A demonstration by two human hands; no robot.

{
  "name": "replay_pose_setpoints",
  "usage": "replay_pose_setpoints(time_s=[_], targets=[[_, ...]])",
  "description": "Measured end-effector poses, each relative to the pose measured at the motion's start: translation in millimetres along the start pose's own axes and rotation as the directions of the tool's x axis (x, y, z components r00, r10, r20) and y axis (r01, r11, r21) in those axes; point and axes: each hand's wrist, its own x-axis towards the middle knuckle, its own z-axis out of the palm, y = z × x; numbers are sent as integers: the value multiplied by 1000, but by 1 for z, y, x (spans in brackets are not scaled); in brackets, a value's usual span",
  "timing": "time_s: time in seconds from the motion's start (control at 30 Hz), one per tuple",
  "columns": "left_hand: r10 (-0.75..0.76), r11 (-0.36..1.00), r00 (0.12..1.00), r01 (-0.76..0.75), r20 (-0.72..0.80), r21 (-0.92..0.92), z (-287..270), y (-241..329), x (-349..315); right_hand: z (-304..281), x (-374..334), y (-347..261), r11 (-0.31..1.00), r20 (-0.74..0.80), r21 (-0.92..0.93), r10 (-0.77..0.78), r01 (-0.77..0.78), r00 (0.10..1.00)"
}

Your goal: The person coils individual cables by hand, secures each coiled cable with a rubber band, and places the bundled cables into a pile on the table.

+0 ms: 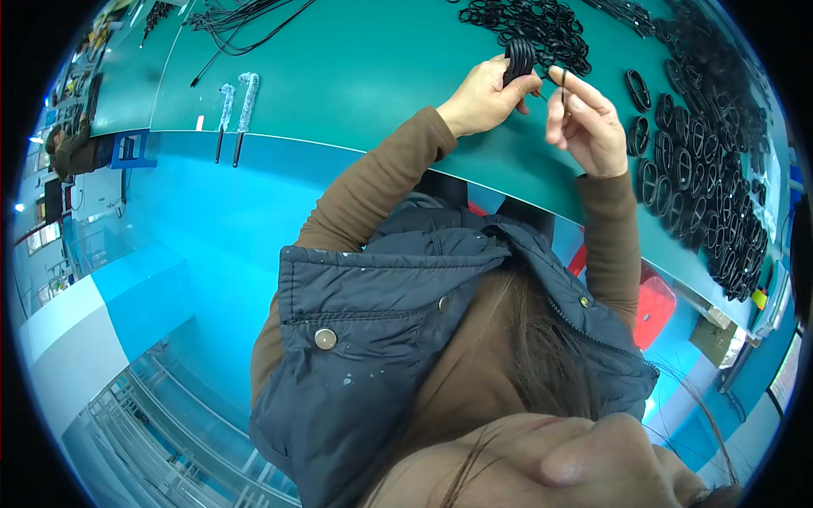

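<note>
My left hand (487, 97) is closed around a coiled black cable (519, 61), folded into a tight bundle and held above the table's near part. Close to its right, my right hand (594, 127) has its thumb and fingers drawn together on a thin black band (564, 83), which hangs by the index fingertip. A short dark cable end seems to stick out between the two hands. Just beyond them lies a heap of small black loops (550, 25) on the green table (339, 76).
Many coiled black cables (677, 161) cover the table's right side. Loose long cables (241, 21) lie at the far left. Two tools with plastic-wrapped heads (248, 89) overhang the front edge. A red stool (654, 309) stands at my right, and a person (74, 152) is far left.
</note>
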Motion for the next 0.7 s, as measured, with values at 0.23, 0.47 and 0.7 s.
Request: replay_pose_setpoints(time_s=[0.23, 0.47, 0.7], targets=[[-36, 954, 966, -43, 255, 297, -4, 11, -17, 24, -5, -38, 63, -119, -991, -3, -118, 993], [200, 725, 859, -454, 472, 518, 7, 3, -15, 28, 17, -41, -429, -22, -891, 368, 149, 929], [10, 956, 921, 105, 389, -273, 9, 35, -37, 21, -9, -42, 573, -153, -669, 516, -473, 843]])
